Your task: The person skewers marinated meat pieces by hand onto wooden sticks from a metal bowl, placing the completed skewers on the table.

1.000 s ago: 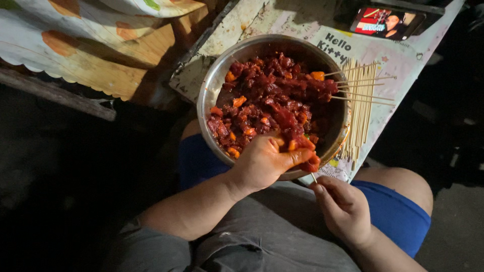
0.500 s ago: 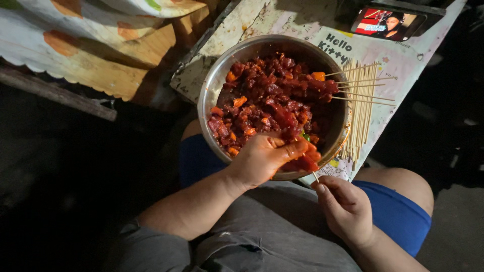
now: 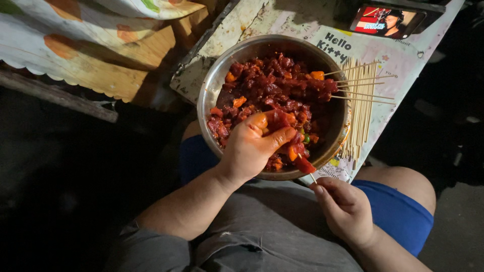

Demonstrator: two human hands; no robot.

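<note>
Threading: I am gripping a skewer (image 3: 312, 176) in my right hand (image 3: 348, 209).
Change: my left hand (image 3: 254, 143) is now pinching a meat piece (image 3: 280, 121), fingers shifting deeper into the bowl (image 3: 212, 90).

Bowl interior: the left hand (image 3: 252, 146) is lying over the near part of the metal bowl (image 3: 212, 93), blocking that side; red meat pieces (image 3: 275, 88) are filling the rest, with only the air above them open.
Bowl's right rim: finished skewers (image 3: 353, 83) are sticking out across it, barring a low pass there.
Right of bowl: loose bamboo sticks (image 3: 360, 121) are covering the tabletop (image 3: 242, 22).
Near edge: the right hand (image 3: 345, 209) is pinching a skewer (image 3: 308, 171) just beside the rim, narrowing the gap.
Far corner: a phone (image 3: 388, 21) is lying well apart.
Left side: dark open room is showing beside the patterned cloth (image 3: 75, 55).
</note>
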